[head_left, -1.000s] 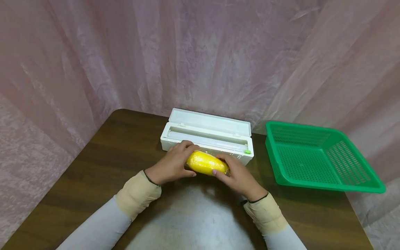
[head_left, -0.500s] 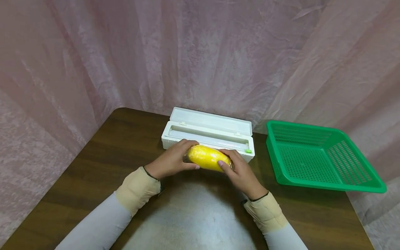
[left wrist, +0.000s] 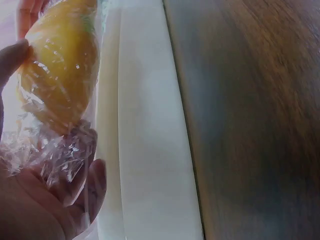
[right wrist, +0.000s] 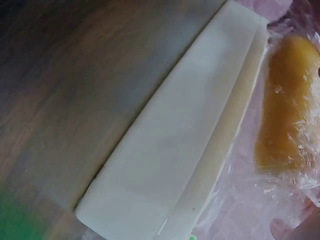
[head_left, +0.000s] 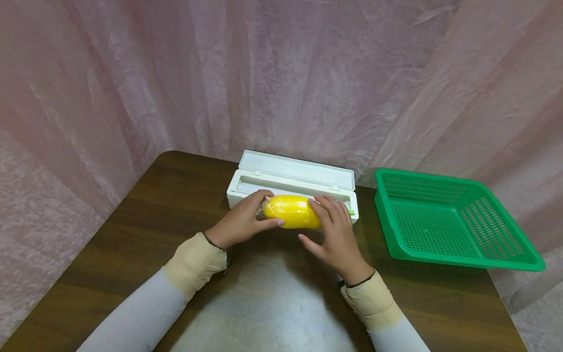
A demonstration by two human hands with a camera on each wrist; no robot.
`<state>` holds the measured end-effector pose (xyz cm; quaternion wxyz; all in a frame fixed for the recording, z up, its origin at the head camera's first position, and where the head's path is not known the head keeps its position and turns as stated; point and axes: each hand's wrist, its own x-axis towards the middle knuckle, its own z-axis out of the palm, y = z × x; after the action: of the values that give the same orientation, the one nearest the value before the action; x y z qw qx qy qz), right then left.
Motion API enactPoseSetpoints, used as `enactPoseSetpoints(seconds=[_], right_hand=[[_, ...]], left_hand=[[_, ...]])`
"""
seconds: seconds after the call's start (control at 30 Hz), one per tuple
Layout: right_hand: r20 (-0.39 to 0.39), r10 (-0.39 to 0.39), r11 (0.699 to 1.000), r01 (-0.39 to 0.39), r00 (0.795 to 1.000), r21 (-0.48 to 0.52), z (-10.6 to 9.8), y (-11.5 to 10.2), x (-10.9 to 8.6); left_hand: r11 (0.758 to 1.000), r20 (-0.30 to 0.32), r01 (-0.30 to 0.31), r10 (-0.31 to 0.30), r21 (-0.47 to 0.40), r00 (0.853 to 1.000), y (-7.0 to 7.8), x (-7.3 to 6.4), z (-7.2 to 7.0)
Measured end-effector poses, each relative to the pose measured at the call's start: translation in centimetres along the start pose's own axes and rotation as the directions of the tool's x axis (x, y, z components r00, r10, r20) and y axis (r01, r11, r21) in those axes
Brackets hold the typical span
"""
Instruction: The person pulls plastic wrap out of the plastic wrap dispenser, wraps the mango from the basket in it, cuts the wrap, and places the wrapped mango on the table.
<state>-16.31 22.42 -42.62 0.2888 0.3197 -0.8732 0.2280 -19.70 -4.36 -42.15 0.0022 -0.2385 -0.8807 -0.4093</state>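
A yellow oblong fruit [head_left: 288, 210], wrapped in clear plastic film, is held up before an opened white film dispenser [head_left: 299, 183]. My left hand [head_left: 242, 222] grips its left end, thumb on the near side, with crumpled film [left wrist: 60, 147] bunched by the fingers. At the other end, my right hand [head_left: 336, 237] lays its fingers over the fruit, and its thumb stands apart from it. Film stretches between the fruit [right wrist: 285, 110] and the dispenser in the right wrist view. The hands and fruit partly hide the dispenser's front and the roll inside.
A green plastic basket [head_left: 462, 264] sits to the right on the brown wooden table [head_left: 145, 220]. The dispenser's lid [head_left: 299, 168] leans back toward a pink curtain [head_left: 281, 88]. A small green piece [head_left: 351, 212] is at the dispenser's right end.
The fruit has risen slightly and turned more level. My right hand's thumb has come off it, and those fingers have spread over its right end. My left hand keeps its grip.
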Motion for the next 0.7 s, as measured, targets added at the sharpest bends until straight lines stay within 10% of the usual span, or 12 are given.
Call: enactPoseSetpoints(seconds=[0.27, 0.7], right_hand=[[0.018, 0.042, 0.999, -0.041, 0.999, -0.027, 0.7, 0.6, -0.3], [0.041, 0.082, 0.997, -0.081, 0.996, -0.014, 2.2, 1.4, 0.0]], left_hand=[[1.0, -0.054, -0.022, 0.022, -0.001, 0.998, 0.2, 0.5, 0.1], [0.963, -0.19, 0.004, 0.049, 0.27, 0.981, 0.5, 0.6, -0.3]])
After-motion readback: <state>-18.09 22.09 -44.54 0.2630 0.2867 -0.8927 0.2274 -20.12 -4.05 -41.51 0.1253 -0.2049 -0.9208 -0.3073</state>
